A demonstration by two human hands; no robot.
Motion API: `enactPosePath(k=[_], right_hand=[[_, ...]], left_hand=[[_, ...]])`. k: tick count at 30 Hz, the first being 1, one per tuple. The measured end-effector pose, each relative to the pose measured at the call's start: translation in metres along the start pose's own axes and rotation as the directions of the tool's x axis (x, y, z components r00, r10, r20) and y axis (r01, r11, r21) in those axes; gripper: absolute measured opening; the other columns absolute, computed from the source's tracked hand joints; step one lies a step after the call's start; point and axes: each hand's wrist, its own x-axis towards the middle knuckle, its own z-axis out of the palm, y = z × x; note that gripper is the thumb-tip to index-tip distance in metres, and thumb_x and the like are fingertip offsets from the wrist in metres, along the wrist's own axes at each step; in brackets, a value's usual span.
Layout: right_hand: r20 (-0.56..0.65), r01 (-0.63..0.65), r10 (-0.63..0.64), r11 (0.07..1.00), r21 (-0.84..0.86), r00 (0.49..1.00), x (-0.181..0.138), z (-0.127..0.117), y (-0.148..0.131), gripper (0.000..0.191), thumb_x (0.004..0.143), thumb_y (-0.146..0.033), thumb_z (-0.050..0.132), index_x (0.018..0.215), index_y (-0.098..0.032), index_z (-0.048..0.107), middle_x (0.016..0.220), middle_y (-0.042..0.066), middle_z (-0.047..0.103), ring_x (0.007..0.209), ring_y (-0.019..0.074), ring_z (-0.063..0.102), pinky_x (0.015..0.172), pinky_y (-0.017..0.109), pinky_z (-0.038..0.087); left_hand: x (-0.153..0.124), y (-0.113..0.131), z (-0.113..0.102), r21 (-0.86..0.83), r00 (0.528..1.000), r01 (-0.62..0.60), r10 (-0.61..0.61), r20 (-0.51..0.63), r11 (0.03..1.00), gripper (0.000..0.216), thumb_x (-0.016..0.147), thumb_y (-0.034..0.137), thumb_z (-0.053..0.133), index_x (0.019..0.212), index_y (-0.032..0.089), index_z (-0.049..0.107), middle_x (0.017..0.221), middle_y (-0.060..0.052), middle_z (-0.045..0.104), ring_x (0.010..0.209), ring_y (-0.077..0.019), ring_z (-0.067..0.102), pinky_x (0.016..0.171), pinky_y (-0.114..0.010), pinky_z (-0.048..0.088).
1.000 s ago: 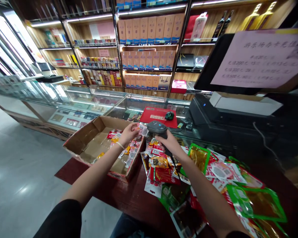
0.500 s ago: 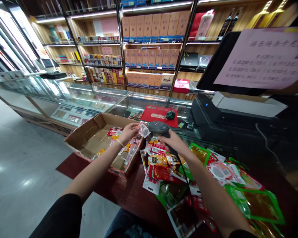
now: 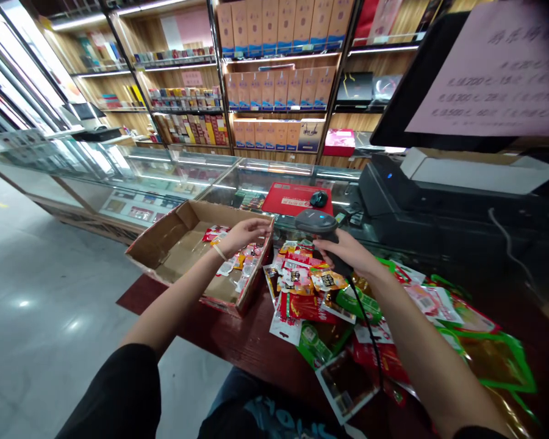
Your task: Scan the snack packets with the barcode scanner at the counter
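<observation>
My left hand (image 3: 247,236) is over the right side of a cardboard box (image 3: 162,244), fingers stretched toward its rim, with no packet visible in them. Several small snack packets (image 3: 238,262) lie inside the box below that hand. A black handheld barcode scanner (image 3: 316,222) is in the grip of my right hand (image 3: 348,251), its head pointing left and a blue light lit on top. Its cable (image 3: 368,320) hangs down across a heap of snack packets (image 3: 302,280) in red, orange, white and green.
Behind the scanner, a red mat (image 3: 283,200) with a dark mouse (image 3: 319,199) lies on the glass counter (image 3: 219,183). A monitor (image 3: 421,79) bearing a pink handwritten sheet stands at right. More green-edged packets (image 3: 498,360) lie near my right forearm. Stocked shelves line the back wall.
The small clear packet that my left hand held before the scanner has left its fingers. The hand now extends over the box. My right hand still grips the scanner; the view has shifted.
</observation>
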Motion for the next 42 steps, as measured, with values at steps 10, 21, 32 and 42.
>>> enactPosePath(k=[10, 21, 32, 42], right_hand=[[0.1, -0.009, 0.02, 0.994, -0.107, 0.995, 0.024, 0.038, -0.001, 0.029, 0.077, -0.042, 0.076, 0.085, -0.023, 0.056, 0.055, -0.004, 0.059, 0.037, 0.011, 0.047, 0.034, 0.024, 0.038], [0.318, 0.043, 0.022, 0.98, -0.194, 0.948, 0.066, 0.118, -0.026, 0.024, 0.074, -0.037, 0.078, 0.084, -0.021, 0.063, 0.044, -0.004, 0.054, 0.03, 0.0115, 0.044, 0.031, 0.024, 0.034], [0.409, -0.011, 0.091, 0.981, -0.196, 0.908, 0.088, 0.151, -0.002, 0.03, 0.079, -0.039, 0.074, 0.09, -0.023, 0.051, 0.052, -0.008, 0.053, 0.035, 0.0104, 0.046, 0.033, 0.023, 0.038], [0.371, -0.031, 0.084, 0.989, -0.145, 0.925, 0.086, 0.145, 0.002, 0.031, 0.078, -0.037, 0.074, 0.086, -0.023, 0.048, 0.052, -0.009, 0.051, 0.035, 0.0095, 0.045, 0.033, 0.022, 0.037]], left_hand=[[-0.034, -0.024, -0.1, 0.776, 0.985, 0.086, 0.063, -0.16, 0.625, 0.02, 0.075, 0.033, 0.069, 0.091, 0.021, 0.071, 0.088, -0.005, 0.073, 0.08, -0.0209, 0.065, 0.075, -0.029, 0.047], [-0.088, -0.047, -0.184, 0.812, 0.955, 0.295, -0.144, -0.258, 0.503, 0.013, 0.062, 0.023, 0.076, 0.073, 0.021, 0.068, 0.069, -0.002, 0.066, 0.066, -0.0187, 0.06, 0.07, -0.027, 0.043], [-0.085, -0.083, -0.177, 0.947, 0.892, 0.15, -0.453, -0.006, 0.283, 0.067, 0.053, 0.017, 0.079, 0.118, 0.021, 0.062, 0.119, -0.009, 0.064, 0.094, -0.0202, 0.063, 0.08, -0.025, 0.048], [-0.071, -0.073, -0.17, 0.888, 0.903, 0.216, -0.428, -0.024, 0.406, 0.023, 0.067, 0.022, 0.072, 0.089, 0.017, 0.065, 0.08, -0.003, 0.066, 0.075, -0.0175, 0.06, 0.071, -0.026, 0.049]])
